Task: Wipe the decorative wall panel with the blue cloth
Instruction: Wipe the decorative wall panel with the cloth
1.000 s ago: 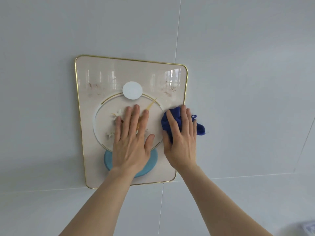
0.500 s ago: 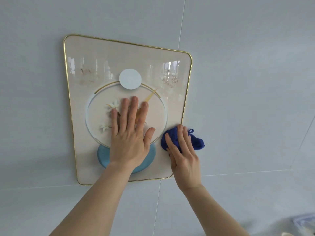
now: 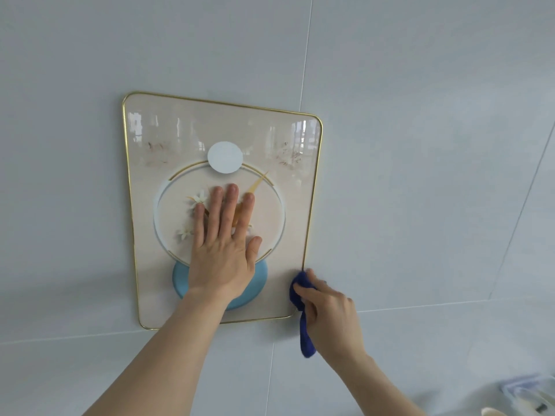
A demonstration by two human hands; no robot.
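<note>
On the pale tiled wall (image 3: 420, 145) in front of us hangs the decorative wall panel (image 3: 156, 136), a cream rectangle with a thin gold rim, a white disc near its top, a large pale oval with small flowers in its middle and a blue disc low down. Our left hand (image 3: 223, 250) lies flat on the panel, fingers spread a little and pointing up over the oval, the heel of the palm covering part of the blue disc. Our right hand (image 3: 329, 307) sits at the panel's lower right corner, its grip curled shut around the blue cloth (image 3: 301, 288). The bunched top of the cloth touches the gold rim on the right edge, and a loose tail hangs down below the hand against the wall tile. At the bottom right corner of our view lies something blurred that we cannot make out.
</note>
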